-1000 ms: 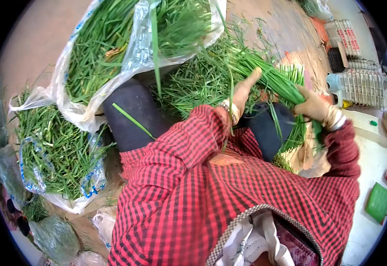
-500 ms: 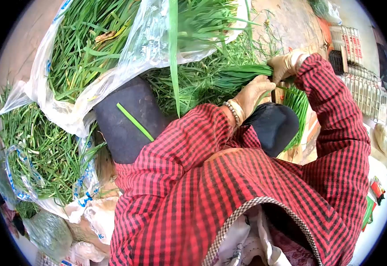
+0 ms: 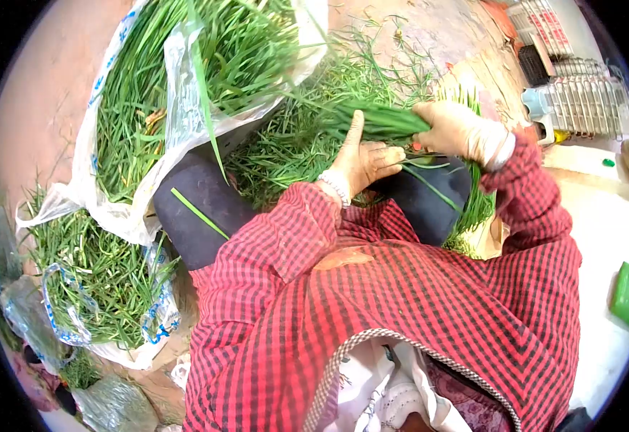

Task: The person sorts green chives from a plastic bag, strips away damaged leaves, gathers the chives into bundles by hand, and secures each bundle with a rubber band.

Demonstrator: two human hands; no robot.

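My right hand (image 3: pixel 450 129) is closed round one end of a bunch of long green stalks (image 3: pixel 376 121), which lies sideways above my knees. Just below the bunch, my left hand (image 3: pixel 365 160) has its thumb raised and its fingers apart, with nothing in its grasp. Loose green leaves (image 3: pixel 278 155) are heaped on the ground beyond my knees. More upright stalks (image 3: pixel 481 205) stand beside my right knee, partly hidden by my sleeve. One single green blade (image 3: pixel 199 213) rests on my left thigh.
A large plastic bag (image 3: pixel 185 93) full of long leaves stands at the upper left. Below it is another open bag (image 3: pixel 142 353) of greens. Wire racks (image 3: pixel 584 104) are at the upper right, and a green packet (image 3: pixel 628 295) lies at the right.
My left hand has moved left and opened, away from my right hand. The bunch in my right hand has risen slightly and shows more of its length.
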